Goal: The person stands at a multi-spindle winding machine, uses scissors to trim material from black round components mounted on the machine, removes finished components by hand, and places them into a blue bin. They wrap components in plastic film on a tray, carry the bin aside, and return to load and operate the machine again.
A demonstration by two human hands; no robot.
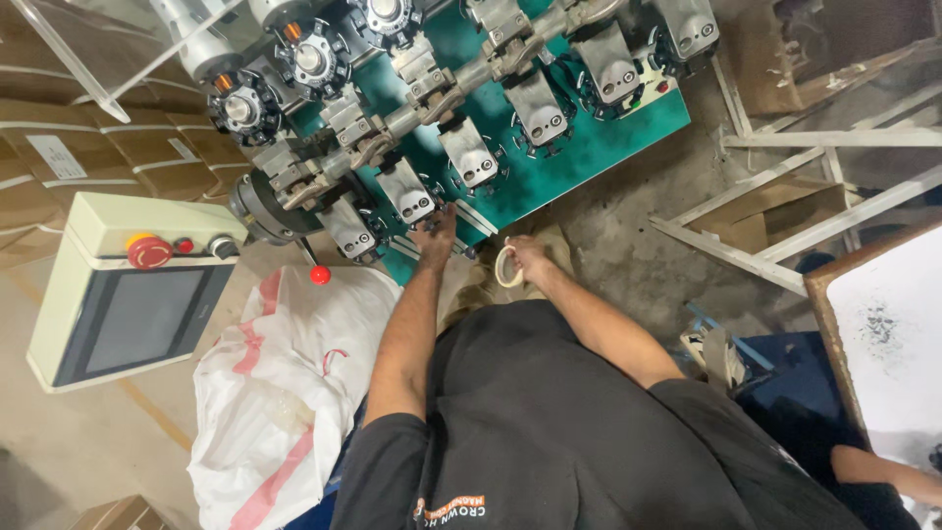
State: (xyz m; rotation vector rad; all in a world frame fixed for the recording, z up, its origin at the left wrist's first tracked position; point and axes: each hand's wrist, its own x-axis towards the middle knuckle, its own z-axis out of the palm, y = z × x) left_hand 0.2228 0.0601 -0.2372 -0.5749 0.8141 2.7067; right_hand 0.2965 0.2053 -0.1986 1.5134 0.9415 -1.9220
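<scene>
A green machine (pixel 589 137) with a row of grey metal spindle heads (pixel 469 152) stands in front of me. My left hand (pixel 435 236) reaches up to the machine's lower edge, fingers on a small dark part below one grey head (pixel 407 191). My right hand (pixel 525 257) hangs lower, beside the machine's front edge, and is closed around a small pale roll of tape (pixel 507 266). Both forearms are bare below a black shirt.
A beige control box (pixel 128 285) with a dark screen and a red button (pixel 149 251) stands at the left. A white sack (pixel 285 383) with red stripes lies below it. Cardboard boxes (pixel 118 147) are stacked far left. White frame bars (pixel 785 196) lean at the right, over a concrete floor.
</scene>
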